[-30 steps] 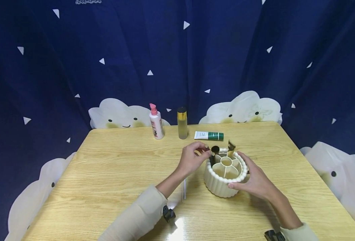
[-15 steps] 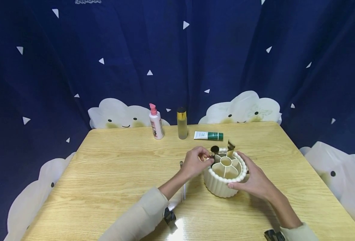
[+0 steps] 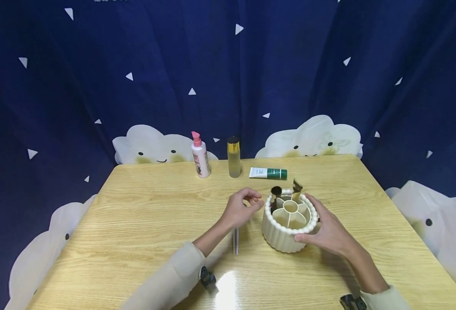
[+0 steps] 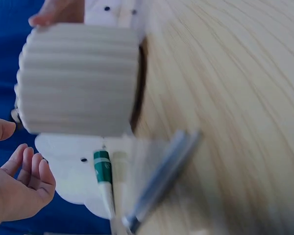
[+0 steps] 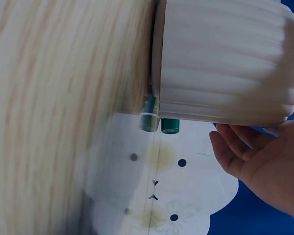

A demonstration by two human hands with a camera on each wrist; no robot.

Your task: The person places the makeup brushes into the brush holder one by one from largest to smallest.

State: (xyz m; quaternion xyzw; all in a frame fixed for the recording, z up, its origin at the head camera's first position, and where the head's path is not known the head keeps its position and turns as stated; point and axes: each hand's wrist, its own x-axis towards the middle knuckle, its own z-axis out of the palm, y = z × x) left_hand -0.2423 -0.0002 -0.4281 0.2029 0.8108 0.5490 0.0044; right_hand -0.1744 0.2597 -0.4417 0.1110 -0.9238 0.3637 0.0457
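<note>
A cream ribbed round makeup brush holder (image 3: 284, 237) with a beaded rim and petal-shaped compartments stands on the table. My right hand (image 3: 328, 231) grips its right side, thumb at the front and fingers behind; in the right wrist view the fingers (image 5: 245, 147) lie against the ribbed wall. Just left of the rim hovers my left hand (image 3: 241, 209), holding nothing, its fingers (image 4: 27, 169) loosely bent and apart from the holder in the left wrist view. A dark round makeup brush (image 3: 276, 191) pokes up from the left compartment, and another brush (image 3: 297, 187) leans at the back.
Thin pale sticks (image 3: 236, 243) lie on the table (image 3: 166, 211) beneath the left forearm, partly hidden. Along the back stand a pink-topped pump bottle (image 3: 201, 159) and a gold-collared bottle (image 3: 234, 161). A green and white tube (image 3: 268, 173) lies beside them.
My left hand, earlier with its fingertips at a brush in the left compartment, has let go and drawn back left. The right hand keeps its grip; the holder has stayed put.
</note>
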